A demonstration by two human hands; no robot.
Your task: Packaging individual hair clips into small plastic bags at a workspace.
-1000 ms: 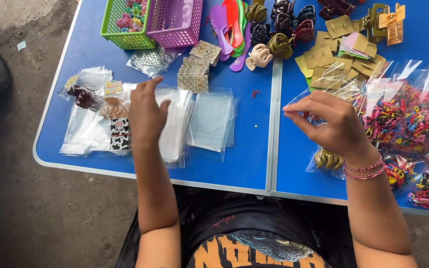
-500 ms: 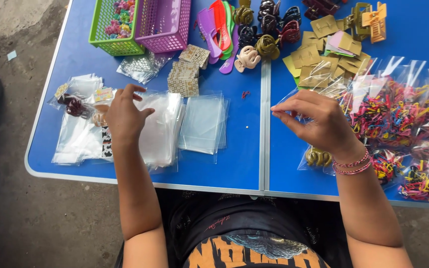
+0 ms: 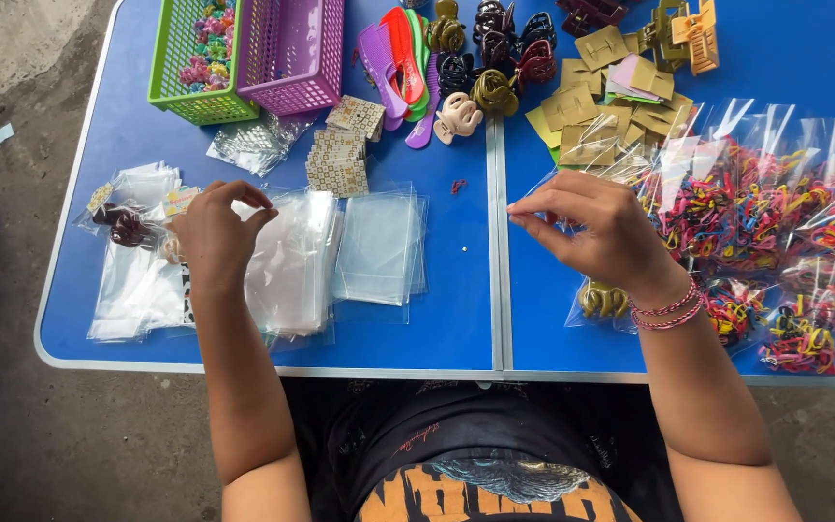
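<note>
My left hand [image 3: 213, 232] hovers over the left part of a stack of clear plastic bags [image 3: 294, 263] on the blue table [image 3: 456, 319]. Its thumb and forefinger pinch together at the upper edge of the top bag. My right hand [image 3: 599, 230], with thread bracelets on the wrist, is held just above the table to the right of the centre seam. Its fingertips are pinched together and point left; whether anything is between them cannot be made out. Under that wrist lies a packet of gold hair clips [image 3: 603, 300].
A second pile of clear bags [image 3: 379, 246] lies mid-table. Packets of coloured hair ties [image 3: 775, 222] fill the right side. At the far edge are a green basket [image 3: 190, 58], a purple basket [image 3: 292, 48], hair claws [image 3: 490, 58] and gold cards [image 3: 591, 87]. Filled small packets [image 3: 132, 227] lie far left.
My left hand's fingers have curled from spread over the bag stack into a pinch at its top edge. My right hand keeps the same pinch. The camera view has shifted slightly.
</note>
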